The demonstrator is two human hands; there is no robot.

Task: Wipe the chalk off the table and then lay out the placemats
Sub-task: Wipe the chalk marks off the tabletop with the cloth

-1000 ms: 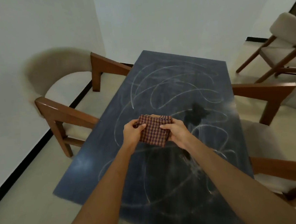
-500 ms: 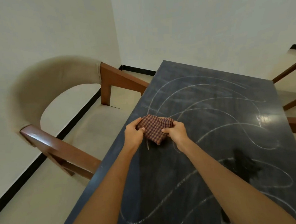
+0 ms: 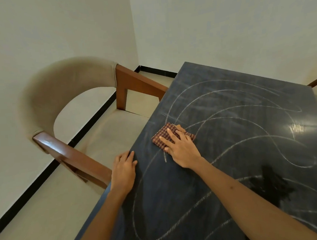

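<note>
Near the left edge of the dark table (image 3: 251, 169), I have my right hand (image 3: 180, 148) pressed flat, fingers spread, on the folded checked cloth (image 3: 163, 136), which lies on the chalked top. My left hand (image 3: 122, 171) rests at the table's edge, fingers loosely extended, holding nothing. Chalk loops (image 3: 227, 100) cover almost the whole surface, so I judge the wiping barely begun. No placemats show anywhere I can see; laying them out is all still to do.
</note>
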